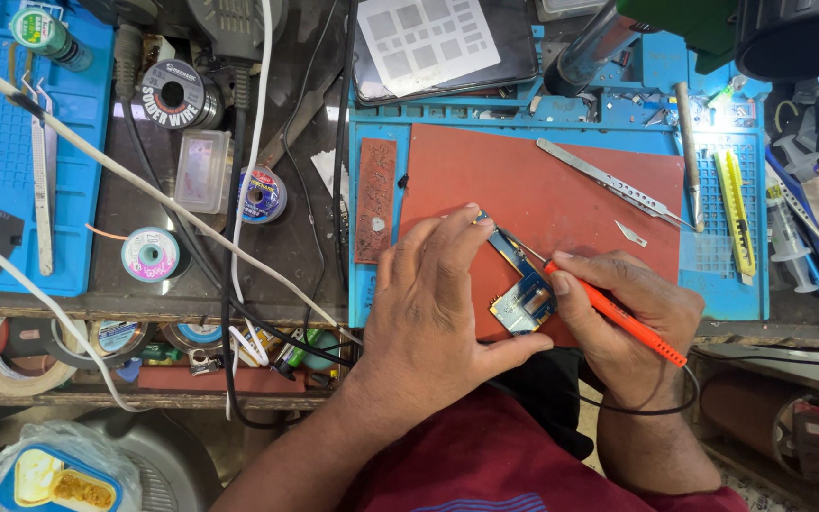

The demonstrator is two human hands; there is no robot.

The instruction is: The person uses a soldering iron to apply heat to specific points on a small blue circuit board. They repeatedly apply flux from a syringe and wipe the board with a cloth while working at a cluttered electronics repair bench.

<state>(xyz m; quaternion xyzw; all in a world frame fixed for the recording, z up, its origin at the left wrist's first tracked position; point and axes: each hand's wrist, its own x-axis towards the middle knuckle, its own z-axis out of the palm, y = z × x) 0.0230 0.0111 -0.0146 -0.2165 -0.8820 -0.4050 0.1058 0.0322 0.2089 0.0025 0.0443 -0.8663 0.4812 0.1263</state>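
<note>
1. Left hand (433, 303) pressed flat over the lower middle of the red mat (571, 199), fingertips and thumb pinching the blue circuit board (521, 299) at its edges.
2. Right hand (623, 318) at the mat's lower right edge, clenched pen-style around the orange soldering iron (618, 313); metal tip touching the board's narrow upper end, just beside the left fingertips.
3. Circuit board lying on the mat's lower centre, between both hands, tilted diagonally, partly hidden under the left fingers.
4. Black cable (651, 410) looping from the iron's rear end, below the mat's lower right corner.
5. Metal tweezers (609, 182) lying diagonally on the mat's upper right part, well apart from the hands.
6. Small metal blade (631, 233) on the mat, just below the tweezers.
7. Yellow utility knife (737, 213) on the blue work tray (713, 275), right of the mat.
8. Brown perforated strip (375, 201) just left of the mat's left edge.
9. Solder wire spool (178, 93) far left of the mat, beyond the black and white cables.
10. Grey stencil sheet (427, 40) above the mat, resting on a dark tablet.
</note>
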